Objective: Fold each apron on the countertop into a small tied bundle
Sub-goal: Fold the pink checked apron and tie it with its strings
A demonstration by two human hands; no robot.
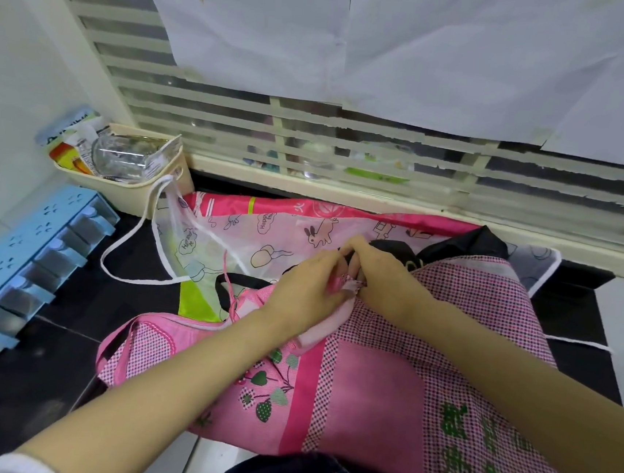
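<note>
Left hand (pixel 305 293) and right hand (pixel 382 277) meet, fingers of both pinching a bunched pink band (pixel 348 287) on the pink checked apron (pixel 382 395), which is spread on the bench (pixel 65 327) under them. Translucent printed apron (pixel 265 232) lies just beyond the fingertips.

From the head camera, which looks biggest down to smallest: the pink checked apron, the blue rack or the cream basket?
1. pink checked apron
2. blue rack, though it sits nearer the camera than the basket, so this is unsure
3. cream basket
</note>
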